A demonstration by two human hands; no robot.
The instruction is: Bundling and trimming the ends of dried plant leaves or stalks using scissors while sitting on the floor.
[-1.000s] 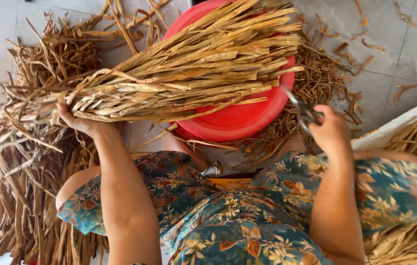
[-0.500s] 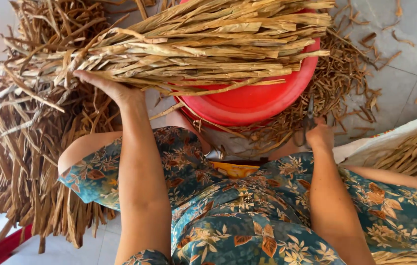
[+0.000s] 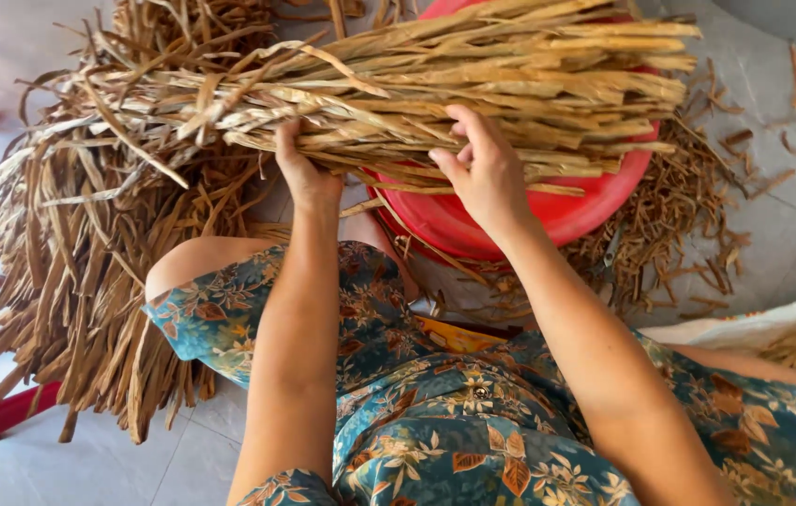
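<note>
Both hands point(image 3: 398, 169) now on bundle point(image 3: 435, 84) — scissors gone.

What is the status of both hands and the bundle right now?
Left hand and right hand both grip the long bundle of dried tan plant strips. Bundle lies across round red plastic basin. Nothing obstructing.

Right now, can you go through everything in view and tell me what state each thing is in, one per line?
Bundle of dried tan plant strips: lying crosswise over the basin, gripped from below by both hands.
Round red plastic basin: on the floor, mostly covered by the bundle.
Pile of darker brown dried strips: loose on the floor, at the left.
Short brown trimmings: scattered around the basin.
Left hand: grip closed on the bundle.
Right hand: grip closed on the bundle.
</note>
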